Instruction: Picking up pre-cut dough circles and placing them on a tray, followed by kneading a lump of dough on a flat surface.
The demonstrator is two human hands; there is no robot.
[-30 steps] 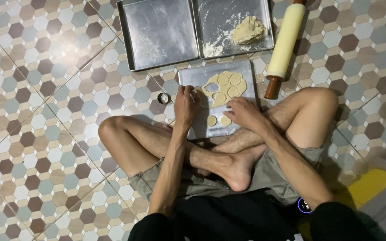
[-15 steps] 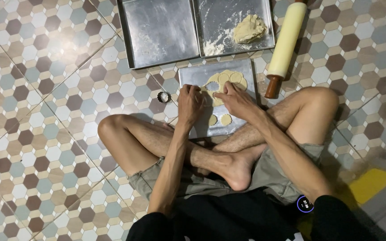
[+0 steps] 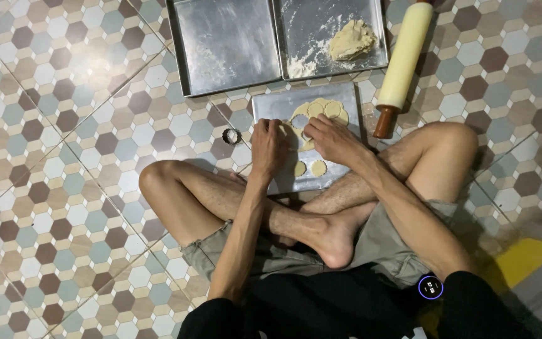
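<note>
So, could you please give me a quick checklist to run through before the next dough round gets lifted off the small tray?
1. Both hands on the work: ok. The left hand and the right hand rest on the small tray.
2. Cut rounds separated: ok. Two loose dough rounds lie apart from the rolled dough sheet.
3. Empty tray ready: ok, its surface is bare.
4. Spare dough lump: ok, in the floured tray.
5. Ring cutter: ok, on the floor beside the left hand.
6. Round gripped by the fingers: cannot tell, hidden under the hands.
</note>
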